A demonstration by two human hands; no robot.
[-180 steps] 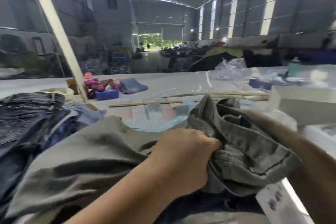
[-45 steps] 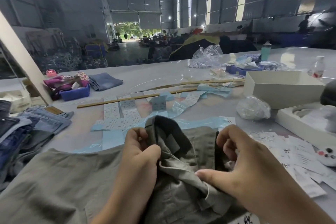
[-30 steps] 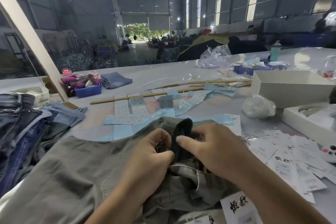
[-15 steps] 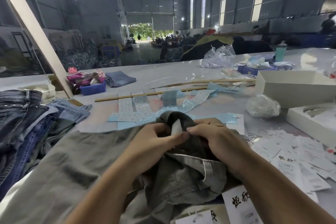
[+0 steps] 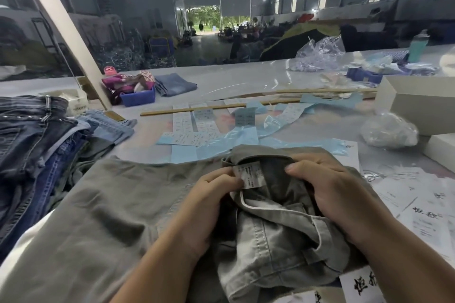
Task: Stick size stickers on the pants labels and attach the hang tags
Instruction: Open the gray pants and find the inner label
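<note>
Grey-green pants (image 5: 118, 204) lie across the table in front of me, the waistband turned open near the middle. A white printed label (image 5: 250, 176) sticks up from the inside of the waistband. My left hand (image 5: 209, 202) pinches the label's left edge between thumb and fingers. My right hand (image 5: 330, 192) grips the waistband fabric just right of the label and holds it open. Strips of size stickers on blue backing (image 5: 194, 130) lie on the table beyond the pants. White hang tags (image 5: 423, 206) with black characters are spread at the right.
A pile of blue jeans (image 5: 37, 145) sits at the left. Two wooden sticks (image 5: 211, 107) lie across the table behind the stickers. White boxes (image 5: 418, 103), a clear plastic bag (image 5: 389, 130) and a blue bin (image 5: 140, 97) stand further back. A slanted white post (image 5: 64, 32) rises at the left.
The pants came down flat on the table and the waistband got turned open. Over the last second both hands worked the inner label out; it now stands fully exposed.
</note>
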